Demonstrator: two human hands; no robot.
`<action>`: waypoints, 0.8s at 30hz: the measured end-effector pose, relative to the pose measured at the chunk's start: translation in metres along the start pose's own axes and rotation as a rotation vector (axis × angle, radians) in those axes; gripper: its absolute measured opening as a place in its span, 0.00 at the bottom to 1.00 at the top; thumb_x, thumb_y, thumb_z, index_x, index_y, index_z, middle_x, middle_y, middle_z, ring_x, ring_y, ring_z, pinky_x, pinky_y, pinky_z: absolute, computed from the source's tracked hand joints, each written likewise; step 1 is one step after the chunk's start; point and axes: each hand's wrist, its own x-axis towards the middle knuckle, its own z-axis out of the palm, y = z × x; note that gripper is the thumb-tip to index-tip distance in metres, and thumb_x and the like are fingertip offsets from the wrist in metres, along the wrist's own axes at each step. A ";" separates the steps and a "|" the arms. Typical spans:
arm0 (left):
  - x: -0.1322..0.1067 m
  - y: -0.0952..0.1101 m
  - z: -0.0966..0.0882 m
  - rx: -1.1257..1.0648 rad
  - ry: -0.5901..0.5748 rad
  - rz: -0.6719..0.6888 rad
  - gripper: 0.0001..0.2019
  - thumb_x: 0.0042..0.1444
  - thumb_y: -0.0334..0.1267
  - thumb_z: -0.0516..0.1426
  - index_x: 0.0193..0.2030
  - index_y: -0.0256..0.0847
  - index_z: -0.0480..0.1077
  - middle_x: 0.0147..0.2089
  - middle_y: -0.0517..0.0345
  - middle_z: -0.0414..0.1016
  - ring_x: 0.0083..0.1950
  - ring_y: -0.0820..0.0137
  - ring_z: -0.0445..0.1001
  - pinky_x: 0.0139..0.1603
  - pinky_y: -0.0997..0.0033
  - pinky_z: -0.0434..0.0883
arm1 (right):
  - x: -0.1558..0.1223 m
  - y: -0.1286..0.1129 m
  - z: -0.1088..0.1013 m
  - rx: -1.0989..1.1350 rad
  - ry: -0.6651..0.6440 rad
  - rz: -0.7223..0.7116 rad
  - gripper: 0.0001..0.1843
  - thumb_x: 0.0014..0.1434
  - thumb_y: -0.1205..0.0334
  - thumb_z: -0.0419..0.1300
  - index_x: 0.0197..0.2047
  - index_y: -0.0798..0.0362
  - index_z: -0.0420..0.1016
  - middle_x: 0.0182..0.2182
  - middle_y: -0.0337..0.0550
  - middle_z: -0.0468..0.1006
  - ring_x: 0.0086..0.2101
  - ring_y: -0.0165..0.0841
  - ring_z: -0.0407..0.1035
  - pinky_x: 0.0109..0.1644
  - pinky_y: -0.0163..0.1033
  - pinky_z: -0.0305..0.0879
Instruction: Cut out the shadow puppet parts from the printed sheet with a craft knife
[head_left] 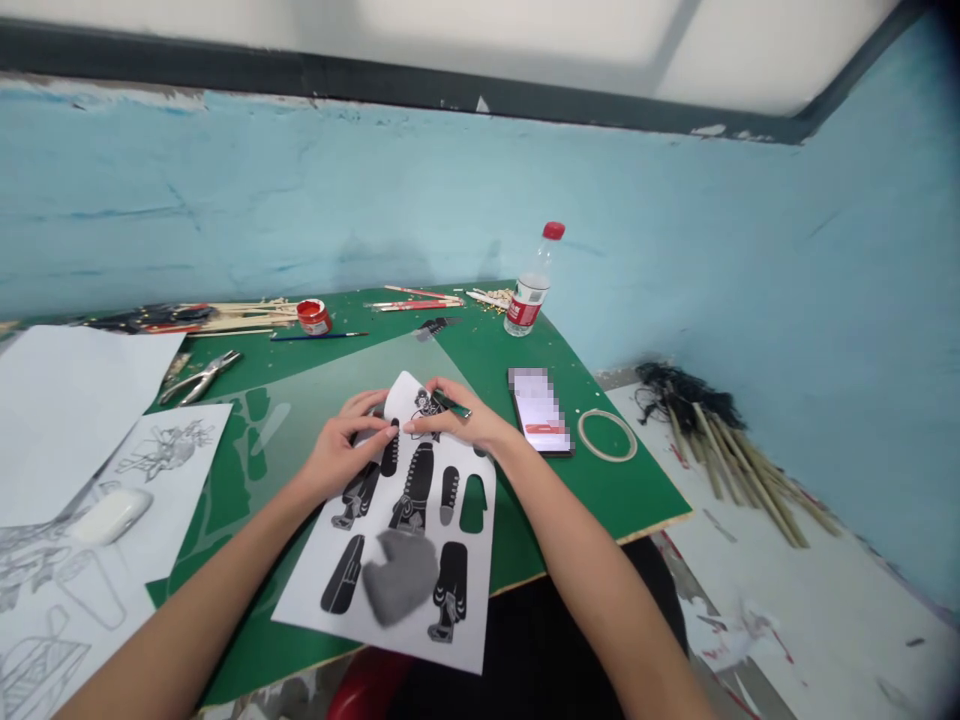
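A white printed sheet (457, 590) with black figure parts lies on the green table (600, 500) in front of me, its top edge curled up. My left hand (346, 452) presses on the sheet's upper left, fingers bent, pinching a piece near the black shapes. My right hand (461, 420) rests at the sheet's top, closed on a thin dark tool that looks like a craft knife (452, 404), its tip over a small black figure. A grey cut-out piece (401, 575) lies on the lower sheet. A clear plastic film (315, 390) spreads under it.
A phone (540, 410) and a tape ring (606, 434) lie right of my hands. A water bottle (532, 282), red paint jar (313, 316), brush and sticks line the back. Pliers (201, 376), drawings (161, 455) and a white eraser (112, 514) sit left. Bamboo sticks (742, 465) lie on the floor.
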 end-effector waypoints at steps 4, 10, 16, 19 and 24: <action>0.001 0.001 -0.001 -0.035 -0.019 -0.007 0.19 0.63 0.58 0.64 0.36 0.45 0.86 0.65 0.45 0.81 0.71 0.48 0.71 0.73 0.42 0.65 | 0.001 0.001 0.000 -0.021 -0.014 -0.006 0.29 0.43 0.51 0.79 0.39 0.47 0.66 0.32 0.31 0.74 0.33 0.34 0.69 0.36 0.38 0.65; 0.001 0.004 -0.003 -0.079 -0.044 -0.009 0.15 0.64 0.54 0.65 0.38 0.47 0.86 0.66 0.46 0.80 0.71 0.49 0.71 0.73 0.43 0.65 | 0.001 0.005 -0.003 -0.040 -0.056 -0.034 0.28 0.48 0.47 0.78 0.42 0.46 0.67 0.34 0.32 0.74 0.34 0.35 0.71 0.38 0.39 0.67; 0.003 0.007 -0.006 -0.109 -0.077 -0.005 0.11 0.65 0.52 0.65 0.41 0.52 0.88 0.65 0.50 0.80 0.71 0.50 0.70 0.73 0.43 0.64 | 0.001 0.005 -0.001 -0.020 -0.046 -0.046 0.27 0.47 0.49 0.78 0.40 0.47 0.67 0.33 0.32 0.73 0.34 0.34 0.69 0.38 0.39 0.66; 0.004 0.008 -0.006 -0.116 -0.082 -0.011 0.11 0.64 0.51 0.65 0.40 0.52 0.88 0.65 0.51 0.80 0.71 0.50 0.71 0.73 0.43 0.65 | 0.003 0.008 0.000 -0.024 -0.043 -0.045 0.27 0.47 0.51 0.78 0.40 0.47 0.67 0.32 0.30 0.71 0.32 0.32 0.67 0.37 0.38 0.64; 0.003 0.008 -0.004 -0.127 -0.050 -0.047 0.13 0.62 0.53 0.67 0.36 0.49 0.87 0.63 0.47 0.82 0.69 0.48 0.72 0.72 0.42 0.66 | 0.005 0.011 0.000 0.003 -0.034 -0.036 0.28 0.46 0.52 0.78 0.41 0.46 0.66 0.33 0.30 0.72 0.32 0.32 0.67 0.37 0.38 0.64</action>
